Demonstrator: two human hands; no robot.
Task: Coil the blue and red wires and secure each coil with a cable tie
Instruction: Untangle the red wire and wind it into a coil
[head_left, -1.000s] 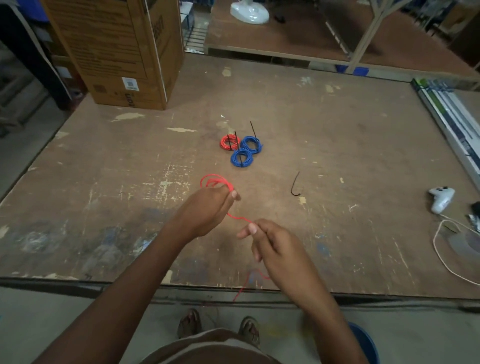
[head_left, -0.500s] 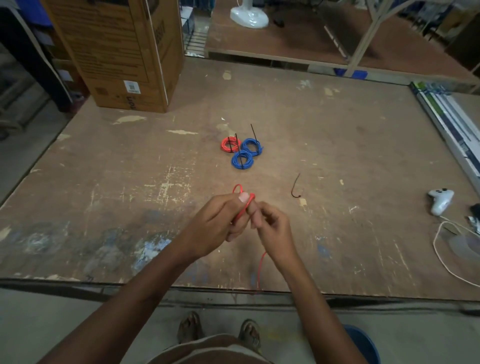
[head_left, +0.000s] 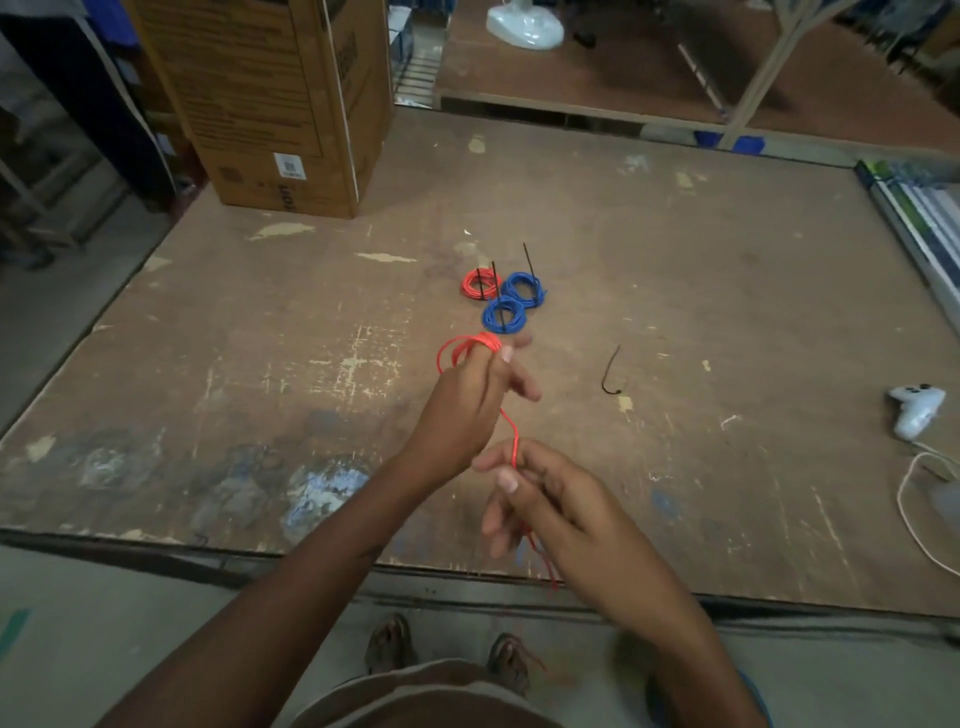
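Left hand (head_left: 467, 395) grips the partly wound red wire (head_left: 470, 348) while right hand (head_left: 540, 499) pinches its trailing length; beyond, three tied coils (head_left: 503, 299) lie finished on the counter (head_left: 727, 291), one loose cable tie (head_left: 612, 370) unused.

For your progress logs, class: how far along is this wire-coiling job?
Done: one red coil and two blue coils lie tied. In hand: the left hand holds red wire loops; the right hand feeds the strand. Left: finish winding, then use the loose cable tie.

Dim, soft light, faint shadows (edges bowed, slightly blurred)
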